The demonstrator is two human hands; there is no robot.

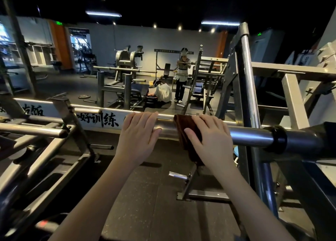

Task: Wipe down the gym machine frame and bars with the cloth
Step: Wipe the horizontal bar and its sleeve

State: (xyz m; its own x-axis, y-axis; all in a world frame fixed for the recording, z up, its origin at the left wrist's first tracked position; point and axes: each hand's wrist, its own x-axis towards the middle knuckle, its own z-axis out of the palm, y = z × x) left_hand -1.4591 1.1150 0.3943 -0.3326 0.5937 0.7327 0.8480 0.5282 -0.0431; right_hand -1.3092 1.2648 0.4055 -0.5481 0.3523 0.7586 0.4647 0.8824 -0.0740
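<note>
A thick steel bar [251, 136] runs level across the middle of the view and joins the machine's dark frame [305, 142] on the right. My left hand [139, 133] grips the bar's left end, fingers over the top and thumb underneath. A dark brown cloth [185, 130] is draped over the bar just to the right and hangs below it. My right hand [209, 137] presses the cloth onto the bar, fingers curled over the top and thumb on the cloth's front.
A chrome upright [250, 88] rises behind the bar on the right. Another grey machine frame [54, 150] with bars fills the lower left. A small steel peg [179, 175] on a floor stand sits below the cloth. A large wall mirror ahead shows two people among other machines.
</note>
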